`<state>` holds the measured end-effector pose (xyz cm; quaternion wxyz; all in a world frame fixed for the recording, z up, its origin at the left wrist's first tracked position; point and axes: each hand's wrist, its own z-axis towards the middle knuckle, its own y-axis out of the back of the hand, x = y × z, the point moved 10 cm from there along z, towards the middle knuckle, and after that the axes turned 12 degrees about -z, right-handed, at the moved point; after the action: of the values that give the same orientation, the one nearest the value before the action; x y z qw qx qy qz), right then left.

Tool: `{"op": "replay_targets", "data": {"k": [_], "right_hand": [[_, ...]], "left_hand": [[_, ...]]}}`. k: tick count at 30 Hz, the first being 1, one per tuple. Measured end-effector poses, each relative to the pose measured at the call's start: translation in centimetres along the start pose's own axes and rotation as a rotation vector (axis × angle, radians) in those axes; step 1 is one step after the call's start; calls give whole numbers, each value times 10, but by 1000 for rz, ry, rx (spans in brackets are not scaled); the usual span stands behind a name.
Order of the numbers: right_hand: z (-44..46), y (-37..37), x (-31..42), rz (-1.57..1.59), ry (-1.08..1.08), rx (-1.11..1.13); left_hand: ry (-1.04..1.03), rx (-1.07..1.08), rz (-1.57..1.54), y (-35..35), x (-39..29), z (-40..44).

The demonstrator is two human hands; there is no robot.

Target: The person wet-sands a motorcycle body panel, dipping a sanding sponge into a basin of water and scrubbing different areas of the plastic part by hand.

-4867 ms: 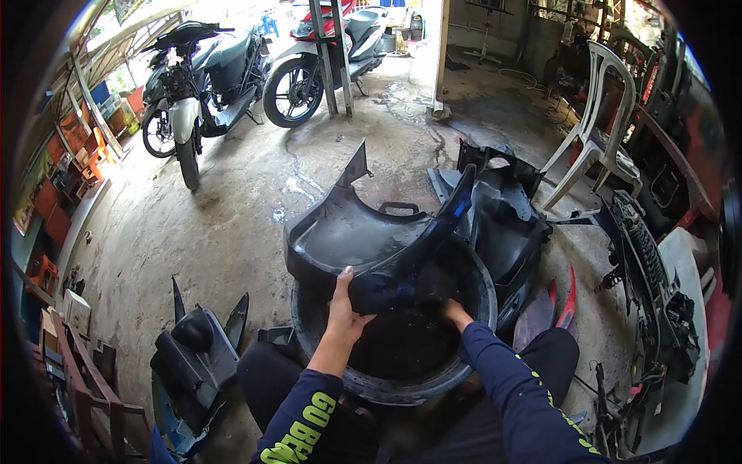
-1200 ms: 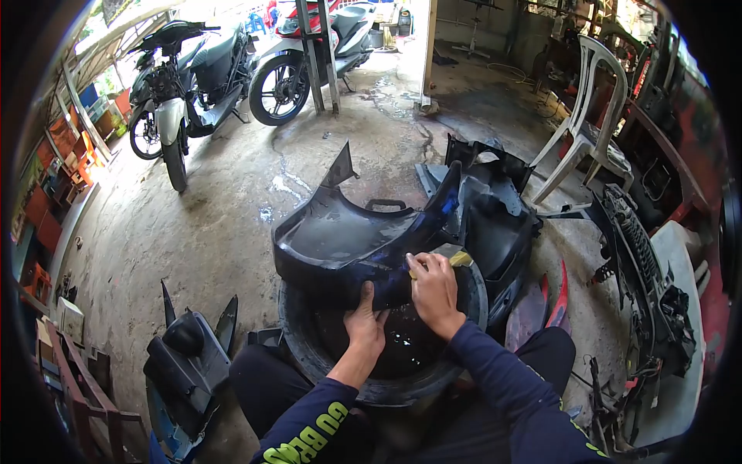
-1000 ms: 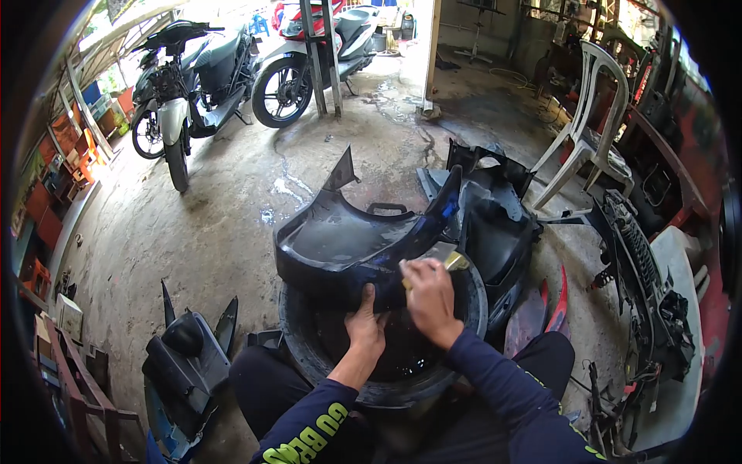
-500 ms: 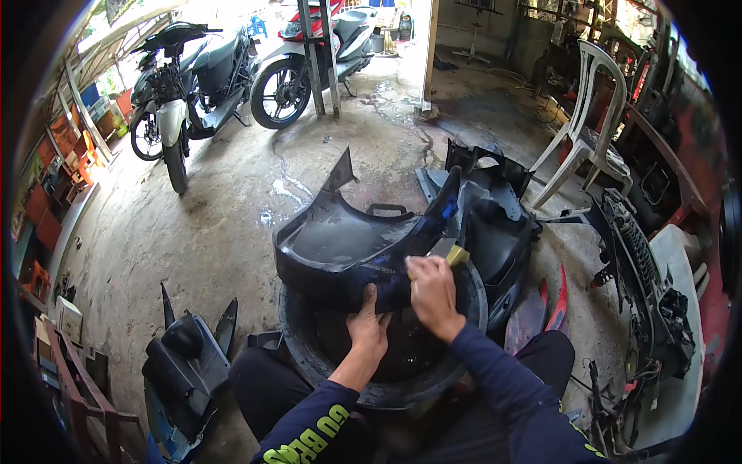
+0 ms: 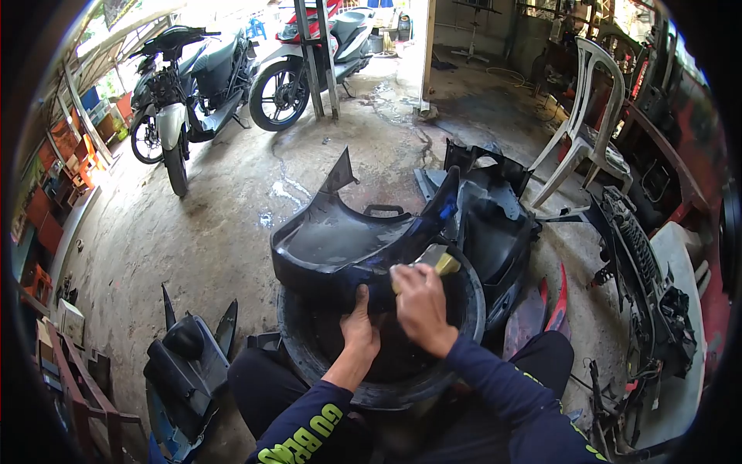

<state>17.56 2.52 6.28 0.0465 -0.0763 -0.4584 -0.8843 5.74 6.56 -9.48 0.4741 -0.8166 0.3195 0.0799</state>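
A dark, glossy motorcycle body panel rests over a round black tub between my knees. My left hand grips its lower edge, the thumb up on the near face and the other fingers largely hidden. In my right hand is a yellow-and-grey pad, closed in the fingers against the panel's right part. Whether it is a sponge or a sanding block I cannot tell. The tub's inside looks dark and wet.
More dark body panels lie just beyond the tub on the right, and others at the lower left. A white plastic chair stands at the right. Farther back are parked motorcycles and a metal post.
My right hand and the pad have slid a little left and down along the panel. The panel and my left hand have shifted slightly left.
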Motion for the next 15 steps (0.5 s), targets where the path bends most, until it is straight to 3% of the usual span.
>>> {"op": "replay_targets", "data": {"k": [5,8,11,15], "right_hand": [[12,-14,-29,4,-53,25],[-2,-7,-7,49,-3,40],[13,-26,-42,22,-88,38],[1,0,-1,74,7,50]], "left_hand": [[15,-29,24,5,5,0],[-6,-26,48,3,-3,-8],[0,-4,27,3,5,-1],[10,18,42,0,-2,-7]]}}
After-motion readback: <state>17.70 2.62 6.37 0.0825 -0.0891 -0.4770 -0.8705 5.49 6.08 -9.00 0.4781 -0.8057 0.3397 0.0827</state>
